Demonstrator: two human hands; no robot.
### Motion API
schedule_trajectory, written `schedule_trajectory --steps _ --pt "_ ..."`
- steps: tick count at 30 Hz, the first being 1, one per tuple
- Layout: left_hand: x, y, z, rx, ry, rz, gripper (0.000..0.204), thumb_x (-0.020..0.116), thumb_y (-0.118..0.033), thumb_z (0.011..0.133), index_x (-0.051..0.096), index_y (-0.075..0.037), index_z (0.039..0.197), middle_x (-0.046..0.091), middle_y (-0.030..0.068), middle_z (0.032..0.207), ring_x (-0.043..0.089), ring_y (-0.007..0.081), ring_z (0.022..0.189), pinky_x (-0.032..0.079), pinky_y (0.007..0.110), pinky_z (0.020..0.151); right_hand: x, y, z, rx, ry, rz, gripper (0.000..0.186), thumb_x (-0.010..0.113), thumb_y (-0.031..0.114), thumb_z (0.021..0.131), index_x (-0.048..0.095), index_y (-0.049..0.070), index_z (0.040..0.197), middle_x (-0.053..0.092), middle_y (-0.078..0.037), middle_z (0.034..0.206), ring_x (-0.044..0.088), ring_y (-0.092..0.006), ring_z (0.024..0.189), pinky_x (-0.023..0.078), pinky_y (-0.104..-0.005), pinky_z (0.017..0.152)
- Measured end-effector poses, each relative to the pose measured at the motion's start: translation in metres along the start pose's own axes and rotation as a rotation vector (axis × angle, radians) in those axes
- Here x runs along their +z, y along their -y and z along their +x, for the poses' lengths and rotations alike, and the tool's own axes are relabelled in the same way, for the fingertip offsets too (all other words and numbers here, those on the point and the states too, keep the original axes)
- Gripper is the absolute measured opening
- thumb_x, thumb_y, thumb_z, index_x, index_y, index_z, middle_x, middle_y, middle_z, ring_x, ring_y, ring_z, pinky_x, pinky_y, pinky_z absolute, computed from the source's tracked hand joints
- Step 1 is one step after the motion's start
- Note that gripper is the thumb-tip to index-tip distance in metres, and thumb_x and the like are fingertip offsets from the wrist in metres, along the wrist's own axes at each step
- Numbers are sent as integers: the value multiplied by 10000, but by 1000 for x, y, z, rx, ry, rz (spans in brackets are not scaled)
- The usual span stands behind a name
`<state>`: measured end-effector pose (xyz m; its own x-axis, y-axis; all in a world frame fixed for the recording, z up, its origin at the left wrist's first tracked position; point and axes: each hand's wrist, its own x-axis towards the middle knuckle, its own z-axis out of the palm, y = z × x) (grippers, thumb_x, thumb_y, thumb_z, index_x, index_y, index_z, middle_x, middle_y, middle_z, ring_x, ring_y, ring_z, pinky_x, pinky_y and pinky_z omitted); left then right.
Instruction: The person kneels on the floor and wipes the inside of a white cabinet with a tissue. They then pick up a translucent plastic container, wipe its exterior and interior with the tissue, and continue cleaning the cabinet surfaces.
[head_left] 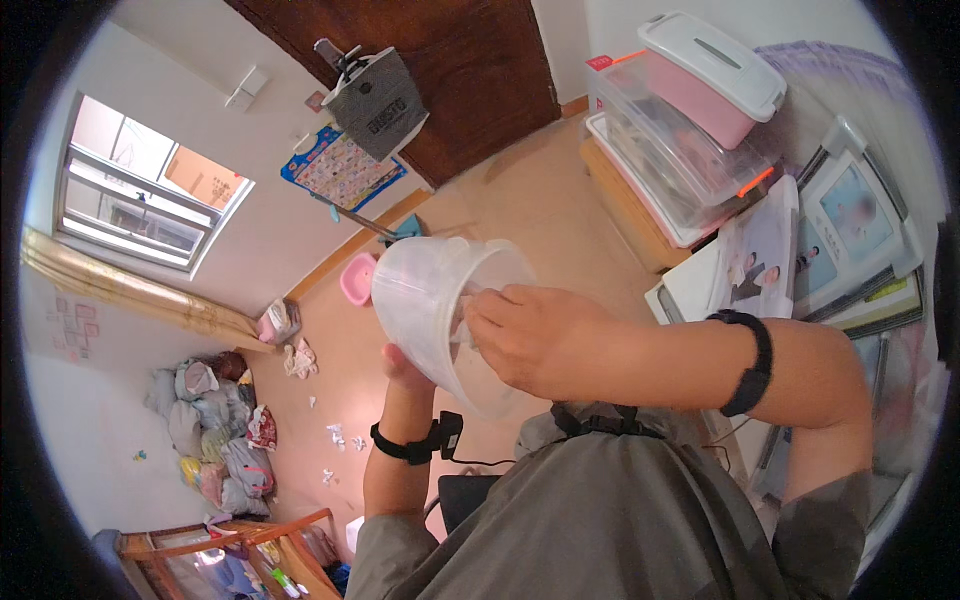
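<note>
A translucent white plastic container (pixel 410 300) is held tilted in front of me, its open mouth toward the right. My left hand (pixel 405 368) grips it from below, mostly hidden behind it. My right hand (pixel 510 330) reaches to the mouth, its fingers curled just inside the rim; what they pinch there is hidden. Black straps circle both forearms.
A pink basin (pixel 358 280) and paper scraps (pixel 335 435) lie on the floor, near bagged piles (pixel 210 430) along the left wall. Stacked storage boxes (pixel 690 120) and framed pictures (pixel 850 240) crowd the right. A wooden rail (pixel 280 540) stands lower left, a door (pixel 470 80) ahead.
</note>
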<state>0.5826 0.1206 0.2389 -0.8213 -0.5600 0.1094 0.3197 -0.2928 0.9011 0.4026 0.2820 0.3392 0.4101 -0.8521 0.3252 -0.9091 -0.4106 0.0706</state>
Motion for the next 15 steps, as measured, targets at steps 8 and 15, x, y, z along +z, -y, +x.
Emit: schedule_trajectory --steps 8,15 --pt "12 -18 14 89 86 -19 1187 675 -800 680 316 -23 1503 480 211 1422 537 345 1226 515 485 930 -21 14 -22 -39 212 213 213 621 200 805 759 48 864 684 -115 1027 573 -266 1071 436 -351 960" --pt "-7 -14 9 3 27 21 1067 650 -741 779 294 -76 1534 453 149 1477 496 350 1281 481 516 994 -7 -1 -46 458 -126 986 306 614 129 870 669 -3 1140 666 -139 1156 606 -249 1099 455 -317 970"
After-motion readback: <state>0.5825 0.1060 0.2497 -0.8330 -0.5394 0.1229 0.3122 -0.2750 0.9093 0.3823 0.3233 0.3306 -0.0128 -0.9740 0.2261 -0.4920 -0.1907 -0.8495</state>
